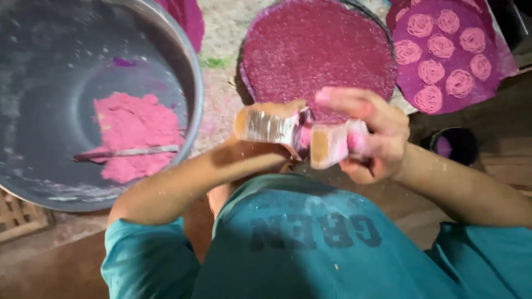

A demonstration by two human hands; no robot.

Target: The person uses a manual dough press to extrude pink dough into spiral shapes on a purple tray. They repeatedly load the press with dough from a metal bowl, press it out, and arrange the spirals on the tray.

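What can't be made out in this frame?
- Left hand: hidden behind the wooden press, head view; its grip cannot be judged.
- Press: motion-blurred, so its joint is unclear.
- Right hand: blurred; its fingers curl around the press end.
- Metal basin: cut off by the left and top edges.
- Round tray of spirals: top cut off.

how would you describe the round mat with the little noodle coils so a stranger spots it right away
Start at the big grey metal basin holding pink dough on the left, then look across to the far upper right corner. Past the plain dark-pink round mat in the middle lies the purple round mat. It alone carries small pale pink spiral coils laid in a ring.
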